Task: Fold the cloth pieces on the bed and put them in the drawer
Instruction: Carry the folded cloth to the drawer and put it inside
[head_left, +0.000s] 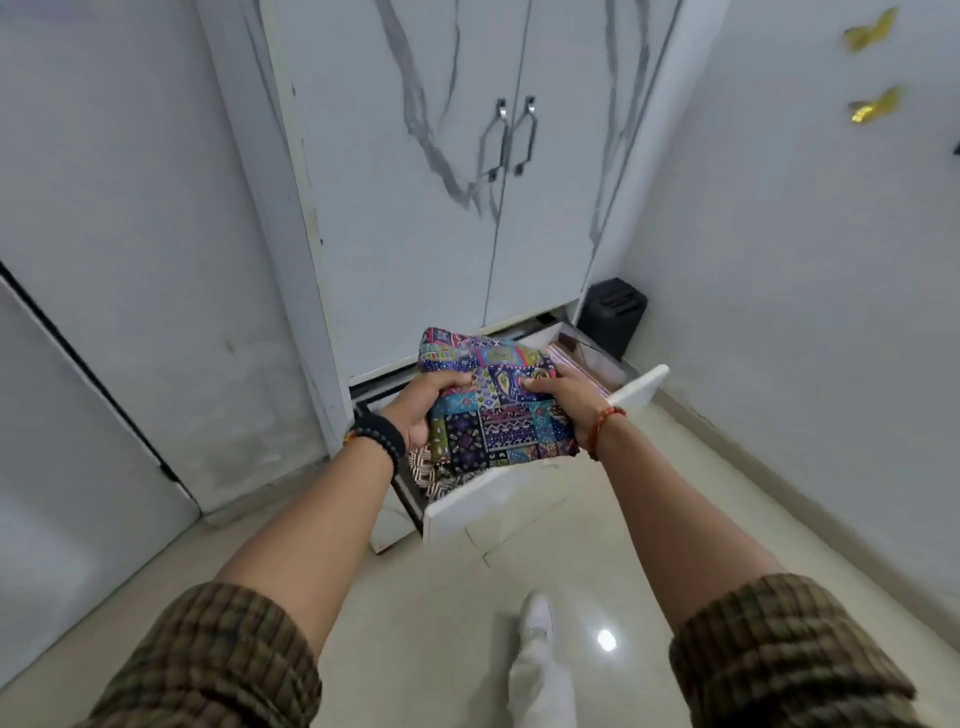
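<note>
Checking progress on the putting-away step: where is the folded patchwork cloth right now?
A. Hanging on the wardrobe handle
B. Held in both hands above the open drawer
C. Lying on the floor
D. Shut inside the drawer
B: the left hand and right hand grip the folded patchwork cloth over the open drawer.

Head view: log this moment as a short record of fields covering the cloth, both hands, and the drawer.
cloth: folded patchwork cloth, held over the open drawer
left hand: left hand grips the cloth's left edge, thumb on top
right hand: right hand grips the cloth's right edge
drawer: white drawer pulled out at the wardrobe's base
drawer contents: a brown patterned cloth lies inside, front left
wardrobe doors: closed
</note>
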